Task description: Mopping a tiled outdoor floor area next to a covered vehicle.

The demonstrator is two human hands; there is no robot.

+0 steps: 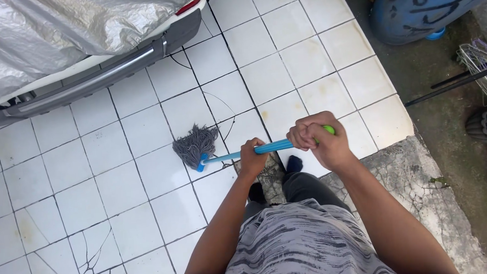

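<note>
A blue drum [431,2] lay on its side at the top right on the bare concrete, dark painted marks across its wall; what it held could not be told. Near it at the right edge stood a wire rack [483,69], with a dark bar crossing in front.

The mop [244,151] was in both hands. Its grey string head [195,145] rested on the white tiled floor [90,184], spread flat just ahead of the person's dark shoes, and the blue handle ran from there up and to the right, ending in a green tip that showed past the right fist. The left hand [252,157] was lower on the handle, its fingers wrapped fully round it, forearm reaching forward from the bottom of the view. The right hand [317,138] sat at the top end, fingers curled tight over the handle, knuckles up, the arm bent in from the lower right.

Some tiles were cracked. At the top left, the rear bumper of a white car [101,72] under a silver cover [54,30] stood over the tiles, well apart from the mop head
</note>
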